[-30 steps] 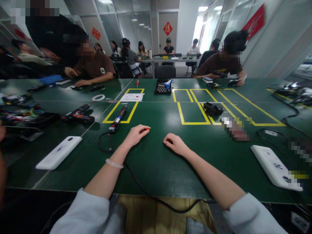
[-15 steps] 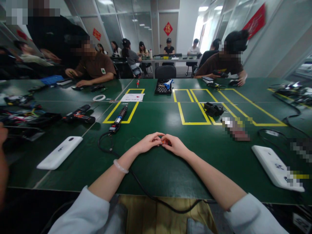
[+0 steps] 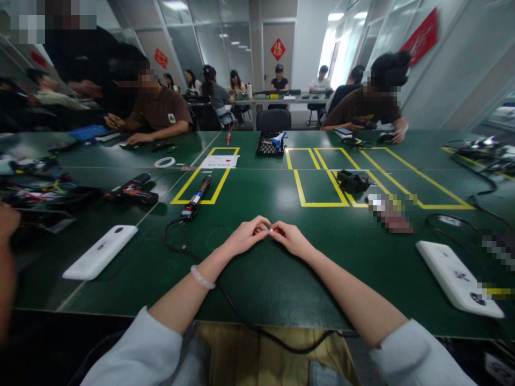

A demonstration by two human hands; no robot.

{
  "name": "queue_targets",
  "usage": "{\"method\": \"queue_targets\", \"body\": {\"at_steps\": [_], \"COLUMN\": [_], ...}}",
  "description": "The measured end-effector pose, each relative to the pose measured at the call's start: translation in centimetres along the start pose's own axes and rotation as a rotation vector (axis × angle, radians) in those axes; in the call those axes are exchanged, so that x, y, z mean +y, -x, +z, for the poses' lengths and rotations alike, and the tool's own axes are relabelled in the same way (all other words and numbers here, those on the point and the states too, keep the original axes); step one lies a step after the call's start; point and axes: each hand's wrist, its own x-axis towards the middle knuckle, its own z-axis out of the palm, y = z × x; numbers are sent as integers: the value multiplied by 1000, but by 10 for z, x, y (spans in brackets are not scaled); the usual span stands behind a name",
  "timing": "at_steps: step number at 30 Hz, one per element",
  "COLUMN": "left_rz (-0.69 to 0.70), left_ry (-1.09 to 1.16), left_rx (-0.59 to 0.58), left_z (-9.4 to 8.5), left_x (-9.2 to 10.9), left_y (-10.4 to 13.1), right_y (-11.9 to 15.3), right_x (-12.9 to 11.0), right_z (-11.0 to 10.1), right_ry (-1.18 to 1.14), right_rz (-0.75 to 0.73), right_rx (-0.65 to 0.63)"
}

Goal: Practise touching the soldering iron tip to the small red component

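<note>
Over the green table point(image 3: 265, 289), my left hand point(image 3: 247, 237) and my right hand point(image 3: 293, 239) meet at the fingertips. Both have curled, closed fingers. A tiny whitish piece point(image 3: 271, 230) shows at the tips of my right thumb and forefinger. Its kind is too small to make out, and whether my left fingers grip it too is hidden. Beyond my left hand, a corded electric screwdriver point(image 3: 197, 194) lies within yellow tape lines. A black plastic part point(image 3: 353, 181) lies farther off on the right.
White flat cases lie at left point(image 3: 100, 252) and right point(image 3: 458, 279). A cordless drill point(image 3: 134, 190) rests at left. A black tray point(image 3: 265, 151) holds a blue item. The black cable point(image 3: 241, 316) runs under my left forearm. Co-workers sit across the table.
The orange bit seen between my hands is out of sight now, and the tiny whitish piece shows at the fingertips. My hands have moved and turned only slightly.
</note>
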Motion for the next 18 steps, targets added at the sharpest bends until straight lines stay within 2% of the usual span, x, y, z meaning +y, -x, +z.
{"method": "queue_targets", "body": {"at_steps": [9, 15, 18], "left_rz": [49, 22, 8], "left_ry": [-150, -129, -113], "left_rx": [14, 34, 13], "left_z": [2, 0, -1], "left_x": [6, 1, 3], "left_y": [1, 0, 1], "right_y": [-1, 0, 1], "right_x": [-3, -1, -1], "right_z": [-2, 0, -1], "right_ry": [-4, -161, -142], "right_rz": [44, 15, -2], "right_rx": [0, 25, 12]}}
